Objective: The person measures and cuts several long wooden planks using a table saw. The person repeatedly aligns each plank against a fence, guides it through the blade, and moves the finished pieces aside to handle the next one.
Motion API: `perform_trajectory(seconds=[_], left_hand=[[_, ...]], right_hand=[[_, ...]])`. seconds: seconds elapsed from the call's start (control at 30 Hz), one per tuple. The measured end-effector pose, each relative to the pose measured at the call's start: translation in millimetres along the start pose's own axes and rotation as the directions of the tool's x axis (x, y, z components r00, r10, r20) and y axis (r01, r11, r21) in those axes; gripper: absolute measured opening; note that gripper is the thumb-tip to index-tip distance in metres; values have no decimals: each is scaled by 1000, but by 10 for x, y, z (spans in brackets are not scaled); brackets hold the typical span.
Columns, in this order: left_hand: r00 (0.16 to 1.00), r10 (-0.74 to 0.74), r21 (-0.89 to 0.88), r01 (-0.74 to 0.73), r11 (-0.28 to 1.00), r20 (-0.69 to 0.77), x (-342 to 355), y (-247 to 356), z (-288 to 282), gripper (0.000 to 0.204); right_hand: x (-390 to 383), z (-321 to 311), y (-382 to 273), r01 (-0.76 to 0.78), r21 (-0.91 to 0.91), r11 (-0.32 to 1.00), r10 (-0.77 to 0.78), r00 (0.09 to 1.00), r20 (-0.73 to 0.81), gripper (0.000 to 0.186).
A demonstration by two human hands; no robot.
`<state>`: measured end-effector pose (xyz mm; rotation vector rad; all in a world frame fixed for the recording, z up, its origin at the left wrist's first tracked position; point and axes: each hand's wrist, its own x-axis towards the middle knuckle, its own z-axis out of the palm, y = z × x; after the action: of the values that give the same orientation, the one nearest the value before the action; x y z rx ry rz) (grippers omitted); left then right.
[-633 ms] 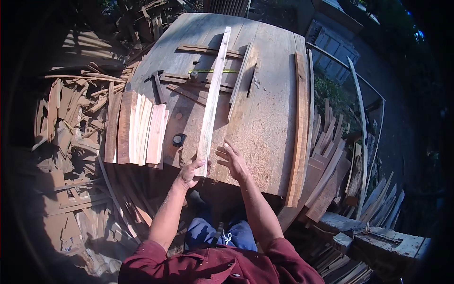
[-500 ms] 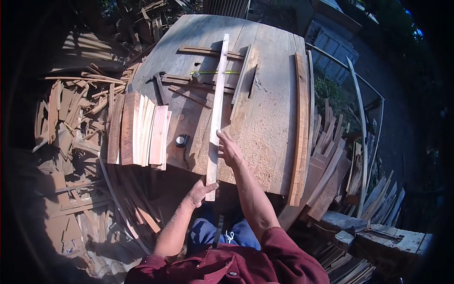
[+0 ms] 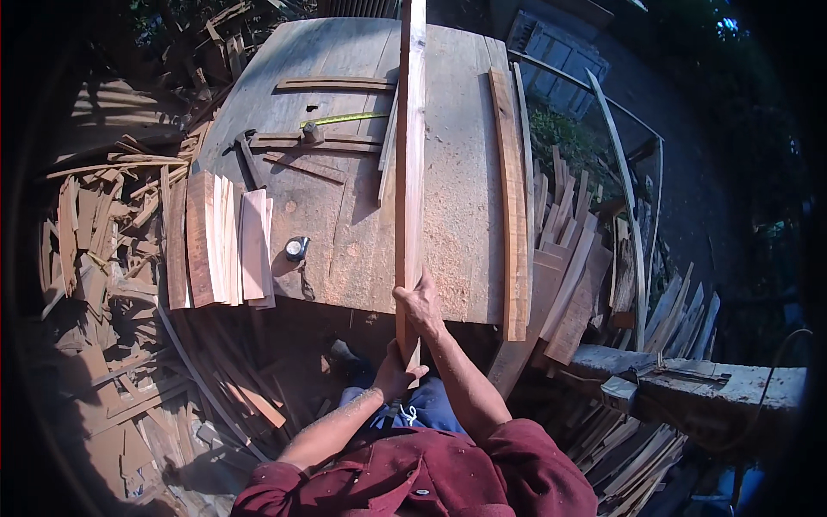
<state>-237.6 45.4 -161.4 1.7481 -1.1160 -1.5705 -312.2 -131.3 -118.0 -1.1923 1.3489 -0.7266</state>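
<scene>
A long pale wooden strip (image 3: 410, 164) runs from the near edge of the dusty workbench (image 3: 457, 233) up past the top of the picture. Both my hands hold its near end, which juts over the bench's front edge. My right hand (image 3: 421, 303) grips it at the bench edge. My left hand (image 3: 394, 372) grips the very end, lower down, above my lap. The strip looks lifted off the bench surface.
A stack of short boards (image 3: 220, 237) lies at the bench's left front. A hammer (image 3: 247, 158), a tape measure (image 3: 296, 248) and a yellow-green tool (image 3: 332, 125) lie nearby. Long planks (image 3: 512, 198) rest along the right edge. Scrap wood (image 3: 95, 233) covers the ground.
The strip has been drawn toward me and raised, now reaching past the picture's top. My left hand dropped to its near end; my right hand closed around it at the bench edge.
</scene>
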Motion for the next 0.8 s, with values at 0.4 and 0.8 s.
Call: perform_trajectory(seconds=[0.4,0.8], left_hand=[[980,15,230,-62,971,198,194,-72,1473,89],[968,-154,298,90,950,200,485,12,1734,87]], right_hand=[[-189,-1339,642,-171,-151,974,131,961,-245,85],[-284,-2185,1263,-193,-753,629,-258,862,-436,85]])
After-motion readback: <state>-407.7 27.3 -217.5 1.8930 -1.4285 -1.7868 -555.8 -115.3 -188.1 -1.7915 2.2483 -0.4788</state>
